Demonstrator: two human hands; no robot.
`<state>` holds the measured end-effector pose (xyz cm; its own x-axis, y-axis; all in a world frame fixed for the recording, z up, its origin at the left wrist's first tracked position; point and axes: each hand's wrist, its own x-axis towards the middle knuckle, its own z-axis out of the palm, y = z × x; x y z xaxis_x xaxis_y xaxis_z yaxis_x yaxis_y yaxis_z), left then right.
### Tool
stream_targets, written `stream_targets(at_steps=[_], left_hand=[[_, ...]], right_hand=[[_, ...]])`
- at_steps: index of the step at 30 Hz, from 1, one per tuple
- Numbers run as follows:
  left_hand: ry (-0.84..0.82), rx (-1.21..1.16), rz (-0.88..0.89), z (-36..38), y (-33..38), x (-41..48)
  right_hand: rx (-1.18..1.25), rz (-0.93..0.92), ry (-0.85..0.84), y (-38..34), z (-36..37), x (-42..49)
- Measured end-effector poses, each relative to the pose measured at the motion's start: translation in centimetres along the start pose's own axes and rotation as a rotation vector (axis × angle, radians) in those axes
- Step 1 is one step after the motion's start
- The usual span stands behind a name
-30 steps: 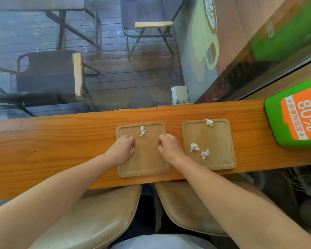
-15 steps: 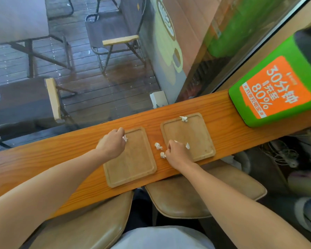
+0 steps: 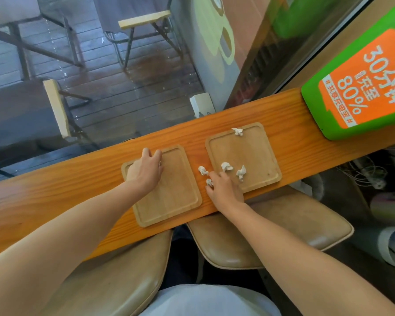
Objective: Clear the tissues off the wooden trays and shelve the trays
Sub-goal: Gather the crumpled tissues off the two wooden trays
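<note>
Sweeping wads off the right tray (image 3: 255, 153) with my right hand (image 3: 224, 190), fingers loosely spread and gripping nothing I can see, I'd rake the three tissues (image 3: 226, 166) there toward the two on the counter (image 3: 283, 110), while my left hand (image 3: 145, 172) lies curled on the left tray (image 3: 176, 199), its hold unclear.

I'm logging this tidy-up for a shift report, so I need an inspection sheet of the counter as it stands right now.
Surface: long orange wooden counter along a window.
Job's things: left square wooden tray, no loose tissue visible; right square wooden tray with three crumpled white tissues; two more tissues lie on the counter between the trays.
Clutter: green and orange sign at the counter's right end.
Hands: left hand on the left tray's far corner; right hand beside a tissue.
Cables: tangle below right.
Surroundings: tan stools, outdoor deck chairs.
</note>
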<state>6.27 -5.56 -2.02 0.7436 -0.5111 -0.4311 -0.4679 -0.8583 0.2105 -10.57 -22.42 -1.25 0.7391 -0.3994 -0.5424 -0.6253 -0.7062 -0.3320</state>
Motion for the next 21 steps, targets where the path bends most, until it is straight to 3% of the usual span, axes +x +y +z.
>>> stream_targets(at_steps=[7,21], left_hand=[[-0.030,-0.074,0.019,0.8,0.3,-0.1],[-0.124,-0.093,0.091,-1.4,2.0,-1.1]], right_hand=[[-0.083,-0.031,0.008,-0.5,1.4,0.4],[0.105,0.102,-0.033,-0.1,-1.4,-1.9]])
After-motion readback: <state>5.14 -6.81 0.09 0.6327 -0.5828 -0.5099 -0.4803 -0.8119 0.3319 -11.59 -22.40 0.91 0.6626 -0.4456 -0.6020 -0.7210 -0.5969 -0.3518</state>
